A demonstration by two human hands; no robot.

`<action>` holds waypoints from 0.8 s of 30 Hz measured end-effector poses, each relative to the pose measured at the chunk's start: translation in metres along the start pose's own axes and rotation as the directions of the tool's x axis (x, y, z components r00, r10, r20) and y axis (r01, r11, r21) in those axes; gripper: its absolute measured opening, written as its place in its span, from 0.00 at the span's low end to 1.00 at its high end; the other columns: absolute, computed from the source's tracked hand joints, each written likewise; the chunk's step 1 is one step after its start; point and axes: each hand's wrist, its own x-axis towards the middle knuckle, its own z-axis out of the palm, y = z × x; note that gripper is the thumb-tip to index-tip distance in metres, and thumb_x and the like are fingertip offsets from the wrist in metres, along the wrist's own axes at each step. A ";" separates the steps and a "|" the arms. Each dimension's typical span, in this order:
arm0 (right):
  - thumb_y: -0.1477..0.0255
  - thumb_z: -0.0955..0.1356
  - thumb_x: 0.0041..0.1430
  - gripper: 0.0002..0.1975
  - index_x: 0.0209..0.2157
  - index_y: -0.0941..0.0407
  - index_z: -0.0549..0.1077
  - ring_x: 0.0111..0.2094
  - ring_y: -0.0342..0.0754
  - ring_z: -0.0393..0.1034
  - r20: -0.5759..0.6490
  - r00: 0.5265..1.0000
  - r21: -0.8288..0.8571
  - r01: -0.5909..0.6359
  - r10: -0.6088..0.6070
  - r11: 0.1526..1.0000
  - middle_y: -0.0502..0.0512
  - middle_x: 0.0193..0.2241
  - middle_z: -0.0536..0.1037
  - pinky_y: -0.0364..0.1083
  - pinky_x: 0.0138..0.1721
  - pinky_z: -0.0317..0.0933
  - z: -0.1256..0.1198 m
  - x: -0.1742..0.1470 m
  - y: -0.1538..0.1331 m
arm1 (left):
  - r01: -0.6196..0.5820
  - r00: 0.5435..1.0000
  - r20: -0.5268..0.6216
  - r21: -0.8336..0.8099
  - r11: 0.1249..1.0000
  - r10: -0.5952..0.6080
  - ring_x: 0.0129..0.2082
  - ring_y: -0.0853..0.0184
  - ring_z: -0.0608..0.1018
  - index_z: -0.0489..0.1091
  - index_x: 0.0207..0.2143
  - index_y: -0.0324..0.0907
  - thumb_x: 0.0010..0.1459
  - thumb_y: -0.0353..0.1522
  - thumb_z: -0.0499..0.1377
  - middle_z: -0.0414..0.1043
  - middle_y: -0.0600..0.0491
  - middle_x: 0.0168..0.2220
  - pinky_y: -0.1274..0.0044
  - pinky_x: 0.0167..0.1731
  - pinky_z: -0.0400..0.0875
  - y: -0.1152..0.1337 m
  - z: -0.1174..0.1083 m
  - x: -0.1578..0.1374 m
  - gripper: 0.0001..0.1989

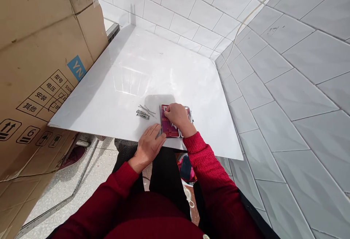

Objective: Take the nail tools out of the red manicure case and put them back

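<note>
An open manicure case (172,132) with a dark red lining lies near the front edge of the white table. Small metal tools sit in its left half; my right hand (179,117) covers much of the middle and right half. Thumb and fingers of that hand are pinched together at the upper left of the lining, and what they grip is too small to make out. My left hand (150,143) lies flat at the table edge, its thumb touching the case's lower left corner. Left of the case are nail clippers (142,114) and several thin metal tools (147,110).
The white table (175,71) meets a tiled wall (188,4) behind and another on the right. A large cardboard box (41,49) stands along the left side. A thin cable (240,26) runs down the corner. Below the front edge are my legs and a colourful item (186,168).
</note>
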 end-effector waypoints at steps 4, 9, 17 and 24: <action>0.71 0.66 0.67 0.12 0.42 0.57 0.82 0.42 0.55 0.78 -0.038 0.999 0.011 0.016 -0.015 1.000 0.61 0.39 0.84 0.47 0.37 0.61 0.000 0.004 -0.005 | -0.004 1.000 -0.002 -0.014 1.000 0.004 0.57 0.55 0.78 0.77 0.43 0.43 0.70 0.30 0.59 0.77 0.42 0.51 0.60 0.54 0.80 0.000 -0.001 0.001 0.06; 0.74 0.66 0.65 0.12 0.43 0.60 0.82 0.42 0.57 0.79 -0.001 0.999 -0.050 0.054 -0.055 0.997 0.66 0.40 0.84 0.48 0.37 0.60 0.002 0.010 -0.011 | -0.009 1.000 -0.005 -0.010 1.000 0.009 0.56 0.54 0.78 0.77 0.43 0.42 0.70 0.30 0.59 0.77 0.41 0.52 0.60 0.54 0.80 0.000 -0.002 0.001 0.06; 0.71 0.69 0.64 0.13 0.47 0.61 0.81 0.42 0.58 0.80 0.043 0.999 -0.030 -0.018 0.019 0.999 0.67 0.38 0.84 0.47 0.37 0.63 -0.001 0.014 -0.016 | -0.033 0.999 -0.033 0.015 0.999 0.034 0.55 0.54 0.79 0.77 0.42 0.42 0.70 0.30 0.60 0.77 0.42 0.50 0.61 0.52 0.81 0.000 -0.003 0.001 0.05; 0.78 0.66 0.63 0.13 0.44 0.61 0.82 0.42 0.58 0.80 -0.005 0.997 -0.020 -0.076 0.076 0.997 0.69 0.38 0.84 0.47 0.36 0.62 0.005 0.008 -0.022 | -0.027 0.998 -0.047 0.046 0.999 0.029 0.54 0.55 0.79 0.76 0.41 0.42 0.70 0.30 0.59 0.77 0.42 0.50 0.61 0.52 0.82 0.002 -0.005 0.003 0.06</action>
